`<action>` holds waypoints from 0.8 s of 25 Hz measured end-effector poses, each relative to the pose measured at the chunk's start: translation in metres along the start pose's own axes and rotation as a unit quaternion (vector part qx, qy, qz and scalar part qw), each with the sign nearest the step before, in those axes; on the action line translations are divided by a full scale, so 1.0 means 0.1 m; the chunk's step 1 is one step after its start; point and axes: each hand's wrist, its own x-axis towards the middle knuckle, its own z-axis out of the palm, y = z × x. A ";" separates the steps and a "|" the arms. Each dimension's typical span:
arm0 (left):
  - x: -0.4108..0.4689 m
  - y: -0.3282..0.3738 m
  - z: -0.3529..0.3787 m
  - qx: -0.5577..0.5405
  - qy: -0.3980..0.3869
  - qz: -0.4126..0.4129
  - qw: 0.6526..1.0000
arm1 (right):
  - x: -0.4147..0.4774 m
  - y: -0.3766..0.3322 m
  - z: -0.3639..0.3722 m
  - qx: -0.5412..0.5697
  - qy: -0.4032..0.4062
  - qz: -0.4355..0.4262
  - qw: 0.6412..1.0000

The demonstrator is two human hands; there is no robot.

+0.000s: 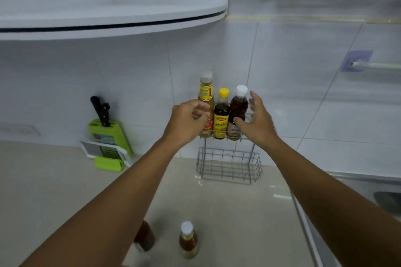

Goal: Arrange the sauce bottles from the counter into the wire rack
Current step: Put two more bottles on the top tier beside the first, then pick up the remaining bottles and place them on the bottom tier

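Both hands were up at the rack's top shelf. Left hand was half curled, its fingers against the tall yellow-label bottle; whether it gripped or only touched could not be told. Right hand was spread open, thumb tip on the white-cap bottle, the other fingers clear of it, grasping nothing.

Between those two stood the yellow-cap bottle, all three packed side by side behind a thin front wire. Judged from that, a nudge from either hand could tip the tall one into its neighbours or over the low wire, since it stood well above the rail. The lower basket was bare.

Two bottles waited on the counter: an amber one and a darker one, half hidden by the left forearm. An arm drawing back carelessly could knock them down.
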 end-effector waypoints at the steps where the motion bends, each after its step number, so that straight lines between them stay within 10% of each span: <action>1: -0.06 -0.07 -0.13 0.000 -0.025 0.001 1.000 | -0.11 -0.05 0.07 0.004 0.071 -0.019 0.997; 5: -0.31 -0.56 -0.73 0.017 -0.101 -0.048 0.994 | -0.62 -0.36 0.53 0.029 0.196 -0.159 0.967; 9: -0.65 -1.36 -1.18 0.026 -0.203 -0.143 0.968 | -1.10 -0.59 1.19 -0.001 -0.183 -0.193 0.964; 12: -1.03 -1.82 -1.34 0.062 -0.300 -0.207 0.929 | -1.45 -0.75 1.61 -0.125 -0.457 -0.085 0.877; 20: -1.80 -2.41 -1.10 0.074 -0.384 -0.275 0.878 | -1.93 -0.65 2.28 -0.239 -0.462 -0.120 0.846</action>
